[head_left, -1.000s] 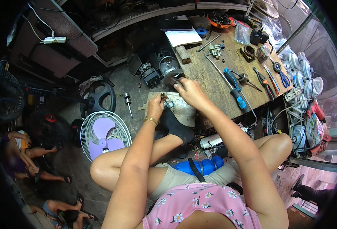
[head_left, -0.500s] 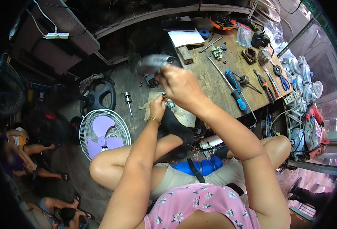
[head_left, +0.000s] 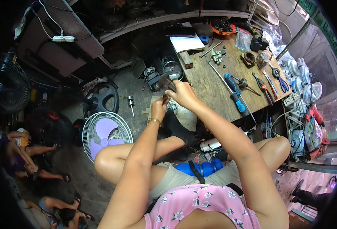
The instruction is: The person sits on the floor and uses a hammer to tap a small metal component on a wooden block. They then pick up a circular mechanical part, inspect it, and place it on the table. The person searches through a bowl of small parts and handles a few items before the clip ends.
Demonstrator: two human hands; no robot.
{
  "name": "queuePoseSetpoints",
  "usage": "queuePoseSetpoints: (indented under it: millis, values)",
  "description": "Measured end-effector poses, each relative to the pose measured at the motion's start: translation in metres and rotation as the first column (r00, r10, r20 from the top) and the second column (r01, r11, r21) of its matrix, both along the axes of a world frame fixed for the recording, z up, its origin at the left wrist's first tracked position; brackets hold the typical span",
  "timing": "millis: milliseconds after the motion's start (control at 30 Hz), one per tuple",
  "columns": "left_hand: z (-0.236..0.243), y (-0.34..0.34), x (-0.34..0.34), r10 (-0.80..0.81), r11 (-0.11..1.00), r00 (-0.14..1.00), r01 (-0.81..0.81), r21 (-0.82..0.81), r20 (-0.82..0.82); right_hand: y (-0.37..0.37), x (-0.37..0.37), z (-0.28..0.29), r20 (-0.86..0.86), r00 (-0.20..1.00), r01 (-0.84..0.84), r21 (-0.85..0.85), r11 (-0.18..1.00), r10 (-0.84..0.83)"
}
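My left hand (head_left: 159, 107) grips a short metal rod (head_left: 164, 97) upright above a small metal part (head_left: 171, 106) on a worn board (head_left: 187, 119) on the floor, beside my dark-covered foot (head_left: 172, 122). My right hand (head_left: 181, 93) is wrapped round the handle of a broad-headed metal hammer-like tool (head_left: 164, 79), right at the top of the rod; whether they touch I cannot tell. Just right of my hands is the wooden bench (head_left: 214, 91) with screwdrivers (head_left: 238, 100), pliers (head_left: 264, 87) and scissors (head_left: 282, 80).
A lilac-bladed fan (head_left: 104, 142) lies left of my legs, near a black wheel-shaped base (head_left: 108, 100) and a shaft (head_left: 131, 103). Motor parts (head_left: 153, 80) lie beyond my hands. People sit at lower left (head_left: 25, 156); another person's legs (head_left: 309, 196) are at lower right. Cluttered shelves (head_left: 302, 103) line the right.
My right hand swung the tool up and left, blurred, half a second ago, and is now back down by my left hand, slightly left of where it began. My left hand has barely moved.
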State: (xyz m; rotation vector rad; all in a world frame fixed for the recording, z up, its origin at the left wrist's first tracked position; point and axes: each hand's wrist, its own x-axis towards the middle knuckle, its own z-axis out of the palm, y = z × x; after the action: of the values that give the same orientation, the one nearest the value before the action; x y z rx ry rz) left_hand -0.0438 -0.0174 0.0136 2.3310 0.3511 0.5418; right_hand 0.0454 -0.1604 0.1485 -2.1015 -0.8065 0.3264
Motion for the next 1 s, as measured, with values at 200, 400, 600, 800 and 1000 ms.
queuePoseSetpoints:
  millis: [200, 400, 600, 800, 1000]
  values:
    - [0.034, 0.002, 0.016, -0.029, 1.0, 0.997, 0.029, 0.004, 0.073, 0.011, 0.006, -0.015, -0.043, 0.998, 0.033, -0.088, 0.996, -0.037]
    - [0.033, 0.002, 0.024, -0.111, 0.992, 0.981, 0.118, -0.037, 0.157, 0.016, 0.01, -0.027, -0.057, 0.995, 0.08, -0.11, 0.991, -0.087]
    - [-0.001, 0.025, 0.031, -0.207, 0.937, 0.978, 0.198, 0.289, -0.001, -0.002, 0.019, -0.026, -0.015, 0.988, 0.154, 0.029, 0.988, -0.153]
    - [-0.037, 0.02, 0.03, -0.087, 0.949, 0.895, 0.208, 0.238, -0.437, -0.034, 0.018, 0.002, -0.014, 0.979, 0.206, 0.082, 0.975, -0.205]
    - [-0.055, 0.026, 0.011, 0.046, 0.988, 0.934, 0.011, 0.157, -0.353, -0.043, 0.011, 0.002, -0.02, 0.98, 0.2, 0.123, 0.972, -0.199]
